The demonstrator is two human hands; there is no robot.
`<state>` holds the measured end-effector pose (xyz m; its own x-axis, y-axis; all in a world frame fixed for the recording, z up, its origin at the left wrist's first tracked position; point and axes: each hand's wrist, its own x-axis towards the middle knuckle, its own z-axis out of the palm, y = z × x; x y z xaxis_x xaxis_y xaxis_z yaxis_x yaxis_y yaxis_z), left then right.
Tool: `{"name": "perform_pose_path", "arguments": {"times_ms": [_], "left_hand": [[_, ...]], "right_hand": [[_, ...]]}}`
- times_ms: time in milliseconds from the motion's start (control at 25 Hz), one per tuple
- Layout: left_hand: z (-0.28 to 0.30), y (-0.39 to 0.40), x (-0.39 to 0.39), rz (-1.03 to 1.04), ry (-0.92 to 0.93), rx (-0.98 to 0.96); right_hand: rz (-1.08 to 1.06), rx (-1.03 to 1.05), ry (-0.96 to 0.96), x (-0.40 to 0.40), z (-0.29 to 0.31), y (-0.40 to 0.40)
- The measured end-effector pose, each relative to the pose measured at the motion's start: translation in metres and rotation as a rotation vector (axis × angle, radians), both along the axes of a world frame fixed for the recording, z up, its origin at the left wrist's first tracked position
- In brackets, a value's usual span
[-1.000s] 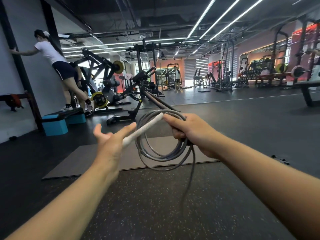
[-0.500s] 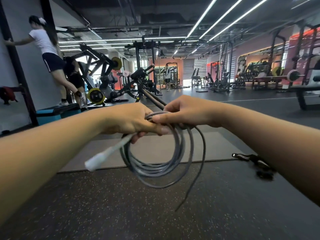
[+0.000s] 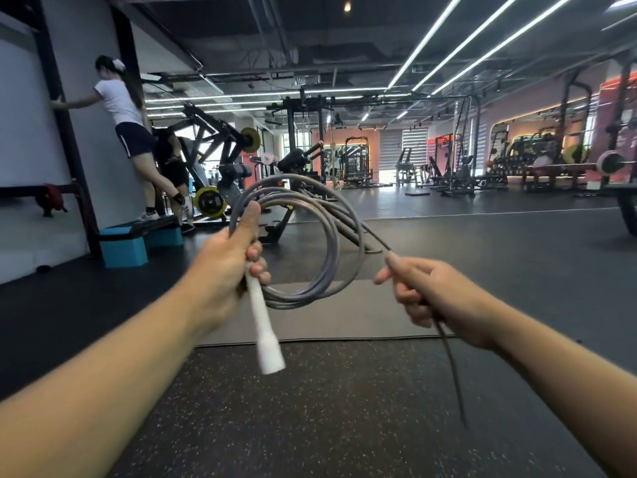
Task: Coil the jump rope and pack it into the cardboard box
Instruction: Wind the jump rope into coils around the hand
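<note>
A grey jump rope (image 3: pixel 331 257) is wound into several loops held up in front of me. My left hand (image 3: pixel 227 267) grips the loops together with the top of the white handle (image 3: pixel 265 326), which points down. A loose strand runs from the coil to my right hand (image 3: pixel 427 291), which pinches it between thumb and fingers; the free end hangs below that hand toward the floor. No cardboard box is in view.
A grey mat (image 3: pixel 331 315) lies on the speckled black floor just ahead. A person stands on blue step blocks (image 3: pixel 124 246) at the left wall. Weight machines (image 3: pixel 220 188) and racks (image 3: pixel 458 167) fill the back of the gym.
My hands have parted: the left now holds the coil and handle alone, raised higher, and the right has slid out to the right along the loose strand.
</note>
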<state>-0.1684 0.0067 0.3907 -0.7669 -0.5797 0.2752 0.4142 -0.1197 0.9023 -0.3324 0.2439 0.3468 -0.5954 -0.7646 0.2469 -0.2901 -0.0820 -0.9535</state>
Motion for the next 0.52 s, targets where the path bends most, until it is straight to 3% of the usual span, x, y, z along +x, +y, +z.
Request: {"name": "perform_pose_path", "arguments": {"times_ms": [160,240,320,400,520], "left_hand": [[-0.008,0.041,-0.024,0.119,0.145,0.425],[-0.005,0.055,-0.037,0.224,0.169,0.548],[-0.006,0.067,-0.047,0.303,0.186,0.586],[-0.012,0.077,-0.052,0.333,0.2,0.586],[-0.029,0.09,-0.055,0.355,0.073,0.513]], "right_hand": [[0.172,-0.149,-0.288,0.021,-0.04,-0.038],[0.251,-0.215,-0.436,0.032,-0.054,-0.043],[0.325,-0.262,-0.488,0.042,-0.061,-0.049],[0.339,-0.325,-0.408,0.051,-0.055,-0.061],[0.177,-0.396,-0.357,0.054,-0.024,-0.075]]}}
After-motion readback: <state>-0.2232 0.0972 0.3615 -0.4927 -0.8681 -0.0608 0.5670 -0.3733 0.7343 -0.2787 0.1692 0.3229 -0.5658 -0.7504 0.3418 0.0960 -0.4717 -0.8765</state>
